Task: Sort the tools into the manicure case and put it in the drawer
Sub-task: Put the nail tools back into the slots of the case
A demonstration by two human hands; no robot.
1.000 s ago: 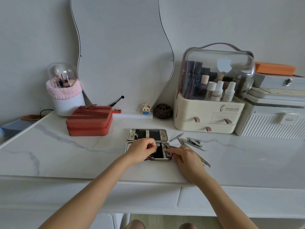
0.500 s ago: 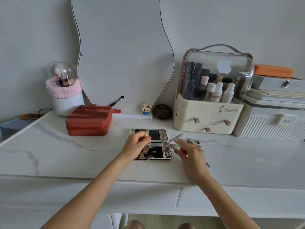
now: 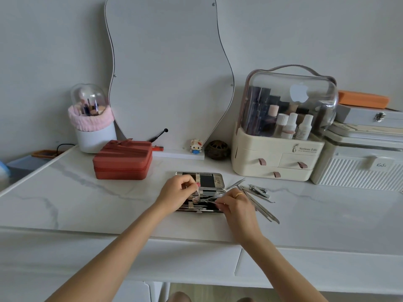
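Two hands | left hand (image 3: 177,194) pinches strap | right hand (image 3: 236,207) pinches slim steel tool (image 3: 209,200)

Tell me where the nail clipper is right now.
In the head view, the nail clipper lies on the tabletop, right of the open manicure case, among loose tools.

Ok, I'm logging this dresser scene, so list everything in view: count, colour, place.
manicure case: one, silver and black, open, centre of table
loose tools: several, silver, right of case
zip box: one, red, left of case
brush holder: one, white with pink band, back left
mirror: one, wavy, against wall
cosmetics organiser: one, cream, clear lid, back right
table: one, white marble
left hand: pinching case strap
right hand: pinching a tool over case
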